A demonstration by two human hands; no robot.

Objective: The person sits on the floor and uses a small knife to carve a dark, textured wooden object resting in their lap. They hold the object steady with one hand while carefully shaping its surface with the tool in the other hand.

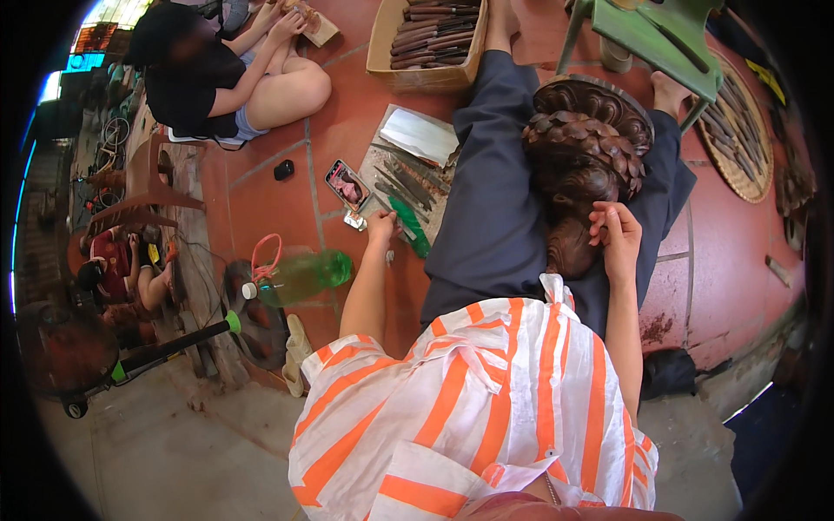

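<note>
A dark brown carved wooden piece (pixel 582 165), with overlapping leaf shapes and a rounded lower end, rests between my legs. My right hand (pixel 615 236) is beside its lower end, fingers loosely curled and apart, with nothing visible in them. Out to the left, my left hand (pixel 380 226) is closed low by the floor; what its fingers pinch is too small to make out. Just past it lie a phone (pixel 347 184) with its screen lit, a green cloth-like item (pixel 408 226) and several slim metal carving tools (pixel 407 184) on a board.
A cardboard box (pixel 426 80) of wooden-handled tools stands ahead, near a green plastic chair (pixel 665 43). At right is a woven tray (pixel 738 130) with more tools. A green bottle (pixel 304 276) lies left. Another person (pixel 226 87) sits at far left, holding a wooden block (pixel 316 26).
</note>
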